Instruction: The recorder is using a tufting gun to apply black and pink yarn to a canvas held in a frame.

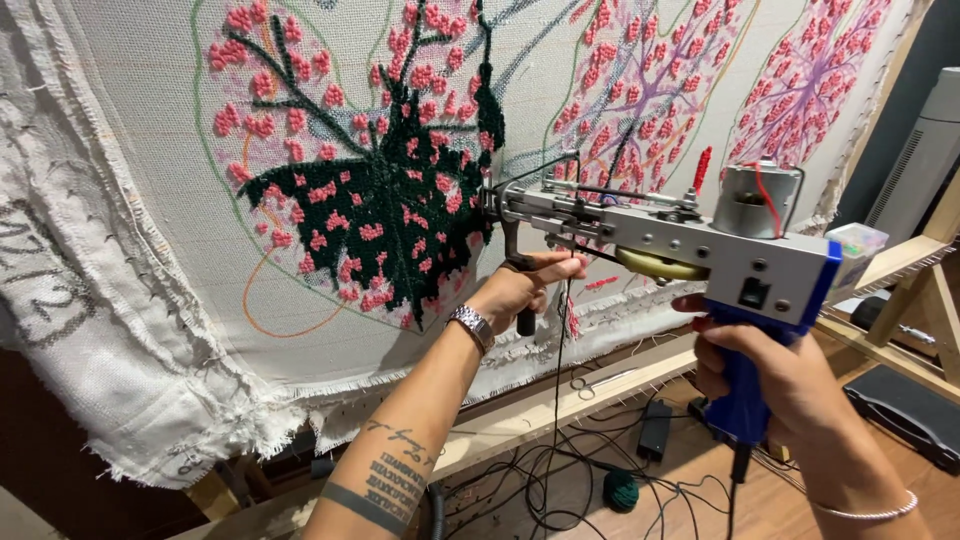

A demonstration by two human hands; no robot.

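Note:
A grey and blue tufting gun [690,240] is pressed with its needle tip against white cloth [140,200] stretched on a wooden frame [560,400]. The tip meets the right edge of a dark green tufted patch [400,210] dotted with pink tufts. My right hand [770,370] grips the gun's blue rear handle. My left hand [525,285], with a metal watch on its wrist, is closed around the black front grip under the gun's nose. Dark yarn [560,370] hangs down from the gun.
Pink and purple branching patterns [800,90] fill the cloth to the upper right. Below the frame, black cables [560,490], a power adapter [655,430] and a ball of green yarn [620,490] lie on the wooden floor. A black case [905,405] sits at right.

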